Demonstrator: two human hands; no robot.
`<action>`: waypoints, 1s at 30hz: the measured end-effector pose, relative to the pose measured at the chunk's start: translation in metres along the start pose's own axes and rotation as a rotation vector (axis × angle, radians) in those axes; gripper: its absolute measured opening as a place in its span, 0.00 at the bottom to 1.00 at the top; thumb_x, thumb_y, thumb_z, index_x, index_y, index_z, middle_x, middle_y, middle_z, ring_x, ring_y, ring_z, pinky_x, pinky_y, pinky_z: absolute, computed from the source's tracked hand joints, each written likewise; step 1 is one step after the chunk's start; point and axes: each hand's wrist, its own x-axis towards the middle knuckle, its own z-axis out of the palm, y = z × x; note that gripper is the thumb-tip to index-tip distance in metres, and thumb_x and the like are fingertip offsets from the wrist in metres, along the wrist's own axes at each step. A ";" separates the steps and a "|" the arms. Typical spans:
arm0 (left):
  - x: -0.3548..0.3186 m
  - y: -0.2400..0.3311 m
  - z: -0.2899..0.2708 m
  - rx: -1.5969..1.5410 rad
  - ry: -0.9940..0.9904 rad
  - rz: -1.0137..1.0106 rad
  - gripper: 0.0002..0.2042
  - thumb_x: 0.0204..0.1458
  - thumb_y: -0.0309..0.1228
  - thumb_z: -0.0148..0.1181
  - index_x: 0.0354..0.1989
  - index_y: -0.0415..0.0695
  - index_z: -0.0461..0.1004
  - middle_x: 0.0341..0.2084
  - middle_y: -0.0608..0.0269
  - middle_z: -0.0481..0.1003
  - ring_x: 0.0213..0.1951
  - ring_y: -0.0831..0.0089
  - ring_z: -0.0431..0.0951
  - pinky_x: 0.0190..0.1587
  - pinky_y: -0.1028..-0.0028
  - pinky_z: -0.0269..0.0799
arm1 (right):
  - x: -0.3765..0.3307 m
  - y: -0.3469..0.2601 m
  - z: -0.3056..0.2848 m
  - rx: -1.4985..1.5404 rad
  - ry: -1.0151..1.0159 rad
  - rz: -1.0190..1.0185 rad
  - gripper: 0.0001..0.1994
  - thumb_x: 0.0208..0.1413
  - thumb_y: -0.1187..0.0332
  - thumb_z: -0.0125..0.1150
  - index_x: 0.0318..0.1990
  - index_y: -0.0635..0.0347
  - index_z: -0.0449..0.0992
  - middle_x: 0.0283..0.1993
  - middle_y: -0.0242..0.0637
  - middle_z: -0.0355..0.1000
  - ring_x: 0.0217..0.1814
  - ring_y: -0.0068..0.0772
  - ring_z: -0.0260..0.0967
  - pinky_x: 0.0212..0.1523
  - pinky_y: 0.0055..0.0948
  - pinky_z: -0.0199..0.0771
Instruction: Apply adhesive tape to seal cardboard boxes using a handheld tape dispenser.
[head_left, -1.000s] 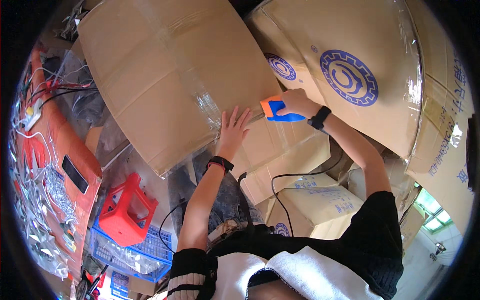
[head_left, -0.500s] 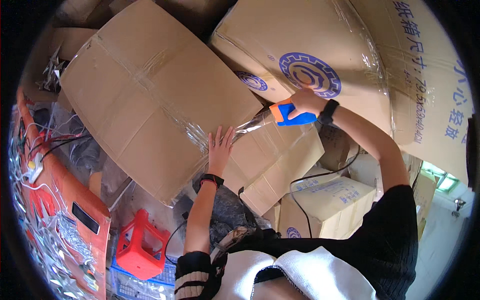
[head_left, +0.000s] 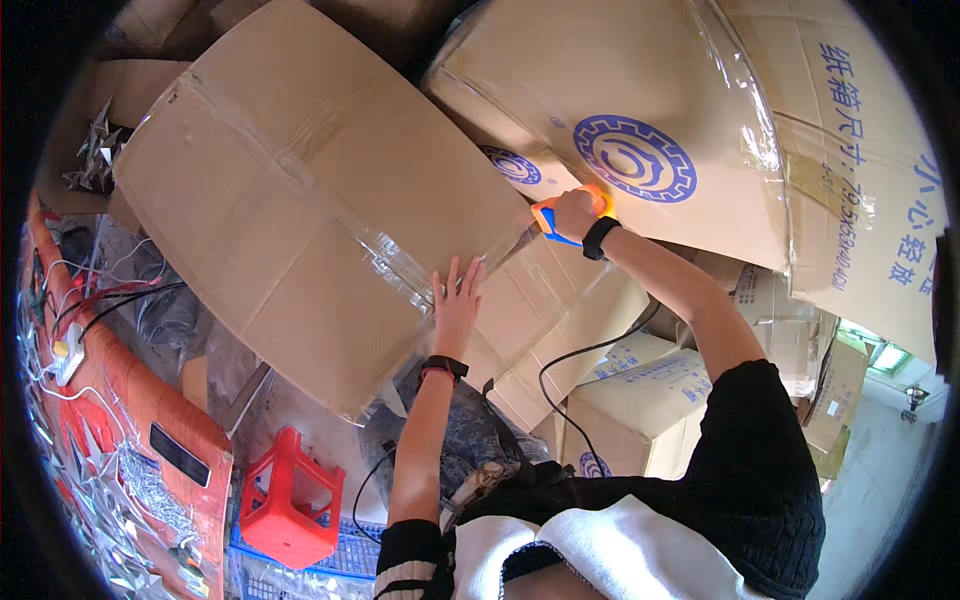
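A big brown cardboard carton lies tilted in front of me, with clear tape along its seam. My left hand rests flat on its near right edge, fingers stretched, holding nothing. Gripped in my right hand is an orange and blue tape dispenser, close to the carton's right corner. My fingers hide part of the dispenser. Below that corner sits a smaller carton, partly under the big one.
Larger printed cartons stand at the far right, and another box lies nearer. At left, an orange-covered table bears a phone and a power strip. Beside it is a red stool. A black cable hangs near my right arm.
My right hand has moved left with the tape dispenser, up to the big carton's right corner. The left hand stays flat by the carton's edge.
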 end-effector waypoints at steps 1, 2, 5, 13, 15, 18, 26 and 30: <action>0.002 0.002 -0.001 -0.022 -0.003 0.005 0.33 0.44 0.43 0.49 0.60 0.56 0.43 0.60 0.77 0.41 0.61 0.66 0.41 0.58 0.53 0.39 | 0.001 -0.001 0.001 0.000 -0.014 0.036 0.08 0.39 0.62 0.52 0.25 0.51 0.74 0.26 0.34 0.71 0.30 0.34 0.69 0.25 0.32 0.60; 0.003 0.003 -0.003 -0.023 -0.003 0.003 0.33 0.44 0.43 0.49 0.60 0.56 0.43 0.60 0.77 0.41 0.61 0.66 0.41 0.58 0.53 0.39 | 0.002 -0.002 0.003 0.001 -0.027 0.072 0.07 0.39 0.63 0.52 0.25 0.51 0.74 0.26 0.33 0.71 0.31 0.32 0.69 0.25 0.32 0.60; 0.004 0.005 -0.006 -0.012 -0.046 0.003 0.33 0.45 0.43 0.49 0.60 0.56 0.43 0.60 0.76 0.41 0.61 0.66 0.41 0.58 0.53 0.38 | 0.001 -0.006 -0.002 -0.031 -0.130 0.095 0.07 0.39 0.64 0.53 0.26 0.52 0.74 0.26 0.33 0.71 0.30 0.32 0.69 0.25 0.31 0.61; -0.012 -0.022 -0.034 -0.392 -0.066 -0.096 0.31 0.46 0.36 0.49 0.58 0.44 0.46 0.58 0.61 0.47 0.59 0.59 0.45 0.59 0.61 0.42 | 0.000 -0.020 0.002 0.044 -0.032 0.084 0.06 0.40 0.64 0.52 0.25 0.49 0.74 0.24 0.33 0.71 0.27 0.33 0.69 0.23 0.31 0.59; -0.032 -0.045 -0.052 -0.442 -0.011 -0.202 0.30 0.46 0.36 0.49 0.58 0.41 0.46 0.57 0.55 0.48 0.59 0.57 0.45 0.58 0.61 0.43 | 0.011 -0.023 0.017 0.008 -0.036 0.172 0.07 0.40 0.61 0.51 0.25 0.48 0.74 0.23 0.32 0.71 0.25 0.33 0.68 0.22 0.33 0.57; -0.102 -0.109 -0.068 -0.221 -0.017 -0.332 0.30 0.46 0.36 0.49 0.56 0.37 0.47 0.55 0.47 0.50 0.57 0.53 0.47 0.57 0.60 0.45 | 0.017 -0.021 0.020 0.195 0.048 0.042 0.10 0.40 0.57 0.50 0.23 0.49 0.74 0.23 0.32 0.71 0.25 0.34 0.67 0.24 0.35 0.57; -0.268 -0.181 -0.036 -1.721 -0.337 -1.343 0.28 0.47 0.44 0.52 0.53 0.44 0.53 0.31 0.54 0.68 0.33 0.64 0.71 0.35 0.65 0.71 | 0.042 -0.003 0.036 -0.018 0.079 0.032 0.09 0.29 0.59 0.57 0.17 0.53 0.74 0.21 0.38 0.70 0.26 0.35 0.69 0.23 0.34 0.63; -0.220 -0.115 -0.037 -1.977 -0.246 -1.125 0.26 0.47 0.45 0.52 0.52 0.48 0.54 0.42 0.59 0.66 0.38 0.66 0.71 0.37 0.64 0.71 | 0.020 -0.001 0.011 0.034 0.012 0.018 0.11 0.38 0.57 0.52 0.22 0.52 0.76 0.26 0.36 0.72 0.31 0.37 0.70 0.29 0.36 0.66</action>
